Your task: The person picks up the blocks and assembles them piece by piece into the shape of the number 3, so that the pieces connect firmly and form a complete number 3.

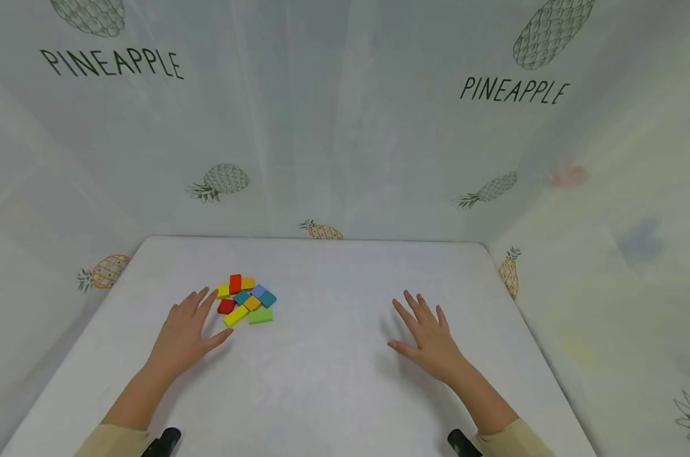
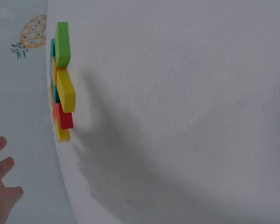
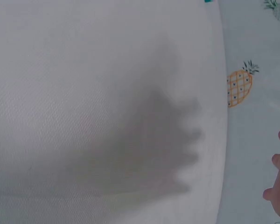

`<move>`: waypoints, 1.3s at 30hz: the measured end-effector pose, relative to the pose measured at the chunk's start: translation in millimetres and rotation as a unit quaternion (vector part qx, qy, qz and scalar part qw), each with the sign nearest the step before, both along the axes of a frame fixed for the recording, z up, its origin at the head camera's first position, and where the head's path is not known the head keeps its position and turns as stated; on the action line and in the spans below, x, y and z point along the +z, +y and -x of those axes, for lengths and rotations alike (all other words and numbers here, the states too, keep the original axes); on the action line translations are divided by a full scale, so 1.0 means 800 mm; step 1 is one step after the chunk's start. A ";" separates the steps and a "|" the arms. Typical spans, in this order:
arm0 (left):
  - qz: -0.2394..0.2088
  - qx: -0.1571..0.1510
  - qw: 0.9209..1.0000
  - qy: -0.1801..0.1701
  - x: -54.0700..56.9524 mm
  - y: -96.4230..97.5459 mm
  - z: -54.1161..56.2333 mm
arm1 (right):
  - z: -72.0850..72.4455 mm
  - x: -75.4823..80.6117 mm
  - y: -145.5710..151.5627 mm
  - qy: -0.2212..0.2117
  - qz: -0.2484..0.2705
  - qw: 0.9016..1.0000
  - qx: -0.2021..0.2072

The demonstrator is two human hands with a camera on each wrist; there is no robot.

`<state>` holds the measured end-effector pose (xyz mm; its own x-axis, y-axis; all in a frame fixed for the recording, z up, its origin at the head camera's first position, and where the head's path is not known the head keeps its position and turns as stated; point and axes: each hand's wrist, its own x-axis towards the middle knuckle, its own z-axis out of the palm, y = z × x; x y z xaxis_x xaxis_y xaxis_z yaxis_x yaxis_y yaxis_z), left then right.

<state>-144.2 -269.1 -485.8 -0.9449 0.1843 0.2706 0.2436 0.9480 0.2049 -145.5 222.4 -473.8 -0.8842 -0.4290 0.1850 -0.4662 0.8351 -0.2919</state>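
Observation:
A loose cluster of small coloured blocks lies on the left part of the white table. At its front are a yellow block (image 1: 235,316) and a light green block (image 1: 261,316); a red block (image 1: 226,306) is on its left side. Teal, blue and orange pieces fill the middle, and another red block (image 1: 235,284) lies at the back. Just left of the cluster hovers my left hand (image 1: 181,336), fingers spread and holding nothing; whether a fingertip touches a block I cannot tell. My right hand (image 1: 433,343) is spread above the table's right side, away from the blocks, holding nothing.
The white table (image 1: 333,381) has rounded far corners. A pale curtain (image 1: 345,127) with printed pineapples hangs behind it and along both sides. Dark straps (image 1: 164,441) show at the wrists, and both hands cast shadows on the tabletop.

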 end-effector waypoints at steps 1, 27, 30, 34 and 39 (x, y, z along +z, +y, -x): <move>-0.016 0.002 1.000 -0.003 0.001 0.002 0.000 | 0.000 0.000 -0.001 -0.010 0.013 1.000 0.001; -0.329 0.126 0.924 -0.148 -0.020 0.025 0.010 | 0.015 -0.010 -0.064 -0.182 0.348 0.917 0.073; -0.347 0.137 0.913 -0.162 -0.025 0.025 0.011 | 0.016 -0.010 -0.072 -0.193 0.357 0.911 0.066; -0.353 0.157 0.905 -0.177 -0.029 0.024 0.009 | 0.018 -0.012 -0.082 -0.207 0.364 0.906 0.061; -0.353 0.170 0.902 -0.179 -0.031 0.021 0.007 | 0.021 -0.019 -0.095 -0.213 0.374 0.899 0.085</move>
<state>-150.2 -252.2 -510.7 -0.9646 -0.2310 -0.1271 -0.2382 0.5573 0.7954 -162.4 146.1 -488.6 -0.8766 -0.4608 0.1383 -0.2817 0.2586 -0.9240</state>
